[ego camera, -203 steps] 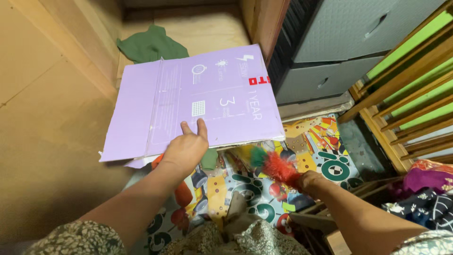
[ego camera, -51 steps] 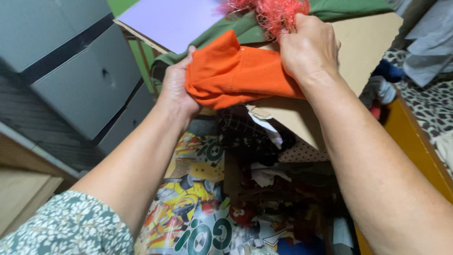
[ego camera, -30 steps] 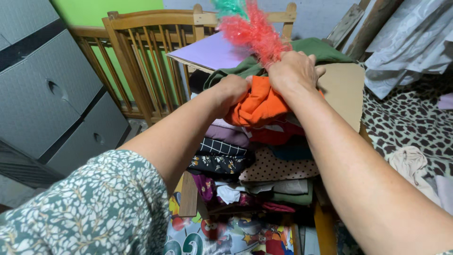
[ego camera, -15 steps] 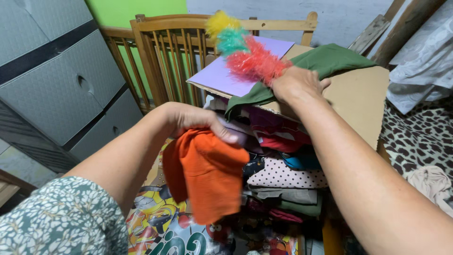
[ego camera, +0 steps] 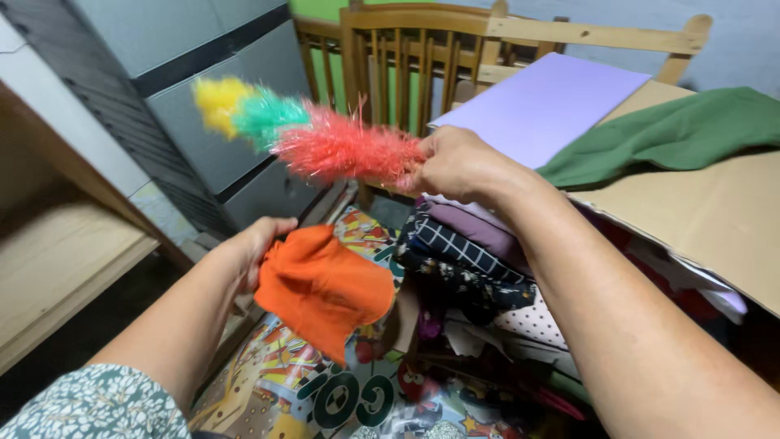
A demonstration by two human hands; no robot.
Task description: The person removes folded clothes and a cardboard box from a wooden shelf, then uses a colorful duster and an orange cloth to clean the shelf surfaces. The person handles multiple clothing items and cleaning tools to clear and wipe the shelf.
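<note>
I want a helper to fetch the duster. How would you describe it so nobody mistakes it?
Start at the wooden crib rail. Just in front, the right hand grips the duster, which sticks out leftward. Nothing else is fluffy and tinselly, banded red, green, then yellow at the tip.

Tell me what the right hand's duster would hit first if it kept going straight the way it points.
Probably the grey drawer cabinet: the duster in the right hand points left toward it, though depth is unclear.
</note>
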